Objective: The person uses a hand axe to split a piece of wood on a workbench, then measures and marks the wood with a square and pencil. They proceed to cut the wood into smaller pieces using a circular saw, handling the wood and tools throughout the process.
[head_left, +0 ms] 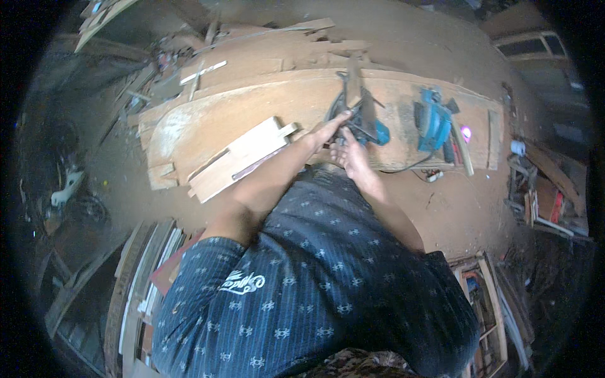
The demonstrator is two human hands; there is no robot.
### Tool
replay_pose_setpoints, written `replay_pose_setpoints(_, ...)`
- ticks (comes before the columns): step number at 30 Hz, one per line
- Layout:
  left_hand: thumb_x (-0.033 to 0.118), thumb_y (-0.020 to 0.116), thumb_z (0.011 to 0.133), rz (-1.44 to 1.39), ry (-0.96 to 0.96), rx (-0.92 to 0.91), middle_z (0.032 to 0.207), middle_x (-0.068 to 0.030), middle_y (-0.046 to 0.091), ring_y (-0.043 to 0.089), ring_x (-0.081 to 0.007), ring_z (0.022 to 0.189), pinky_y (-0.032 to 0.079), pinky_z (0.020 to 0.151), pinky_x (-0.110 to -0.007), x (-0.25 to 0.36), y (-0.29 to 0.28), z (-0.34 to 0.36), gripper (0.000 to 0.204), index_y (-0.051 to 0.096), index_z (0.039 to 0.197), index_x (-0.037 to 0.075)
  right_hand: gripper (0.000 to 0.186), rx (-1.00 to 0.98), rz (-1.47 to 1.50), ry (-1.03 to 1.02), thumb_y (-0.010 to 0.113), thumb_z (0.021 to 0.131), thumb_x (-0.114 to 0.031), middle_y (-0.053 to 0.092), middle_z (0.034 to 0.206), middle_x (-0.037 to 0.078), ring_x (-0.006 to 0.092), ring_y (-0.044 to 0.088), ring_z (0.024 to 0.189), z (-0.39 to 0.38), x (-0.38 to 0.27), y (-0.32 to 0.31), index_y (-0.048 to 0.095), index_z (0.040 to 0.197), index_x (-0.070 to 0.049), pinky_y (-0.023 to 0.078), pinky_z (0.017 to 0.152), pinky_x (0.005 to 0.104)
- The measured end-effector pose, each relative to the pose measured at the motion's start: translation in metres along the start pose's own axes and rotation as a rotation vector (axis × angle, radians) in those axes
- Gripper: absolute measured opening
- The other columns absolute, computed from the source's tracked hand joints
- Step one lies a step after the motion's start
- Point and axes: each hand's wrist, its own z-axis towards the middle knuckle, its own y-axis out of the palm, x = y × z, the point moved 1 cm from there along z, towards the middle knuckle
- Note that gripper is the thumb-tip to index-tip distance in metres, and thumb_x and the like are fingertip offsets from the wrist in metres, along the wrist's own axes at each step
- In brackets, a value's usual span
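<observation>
A power tool with a dark metal base and a teal motor housing, which looks like a circular saw (381, 132), stands on the wooden workbench (309, 88) in front of me. My left hand (329, 128) reaches in from the left, its fingers closed at the saw's near side. Beside it, my right hand (353, 154) has curled fingers and a raised thumb close under the saw; what lies inside its grip is hidden. A narrow wooden strip (354, 79) shows just beyond the saw. To the left lie pale, notched wooden pieces (242, 154) set side by side.
Another teal power tool (435, 123) sits on the bench's right part, its cord trailing to the near edge. Alongside are a wooden stick (462, 148) and a bright pink-white light spot. Scrap boards (271, 47) are piled behind. Timber stacks (142, 283) and wooden frames (495, 309) flank me.
</observation>
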Motion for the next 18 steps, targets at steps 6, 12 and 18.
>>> replay_pose_setpoints(6, 0.066, 0.074, 0.074, 0.024, 0.057, 0.122, 0.099, -0.0162, 0.07, 0.067, -0.0251, 0.078, 0.053, 0.066, -0.037, -0.001, -0.006, -0.011, 0.082, 0.069, 0.111, -0.007, 0.018, 0.222, -0.205, -0.246, 0.072, 0.093, -0.016, 0.061, 0.069, 0.004, 0.0138, 0.055, 0.051, -0.016, 0.007, 0.02, 0.06, 0.093, -0.002, 0.045, 0.045, 0.0295)
replay_pose_setpoints(12, 0.068, 0.074, 0.071, 0.14, 0.087, 0.269, 0.122, -0.028, 0.066, 0.065, -0.0353, 0.114, 0.052, 0.096, -0.038, -0.011, -0.006, -0.003, 0.093, 0.066, 0.12, -0.01, 0.03, 0.236, -0.225, -0.354, 0.063, 0.1, -0.031, 0.063, 0.073, 0.007, 0.0148, 0.056, 0.052, -0.014, 0.016, 0.011, 0.059, 0.097, -0.001, 0.046, 0.046, 0.0301)
replay_pose_setpoints(18, 0.069, 0.072, 0.072, 0.19, 0.144, 0.291, 0.125, -0.0279, 0.065, 0.063, -0.035, 0.12, 0.049, 0.101, -0.038, -0.01, -0.002, -0.012, 0.092, 0.064, 0.125, -0.005, 0.051, 0.121, -0.026, -0.125, 0.047, 0.105, -0.046, 0.066, 0.09, 0.013, 0.0202, 0.062, 0.073, -0.001, 0.027, -0.003, 0.057, 0.112, 0.003, 0.053, 0.066, 0.0335)
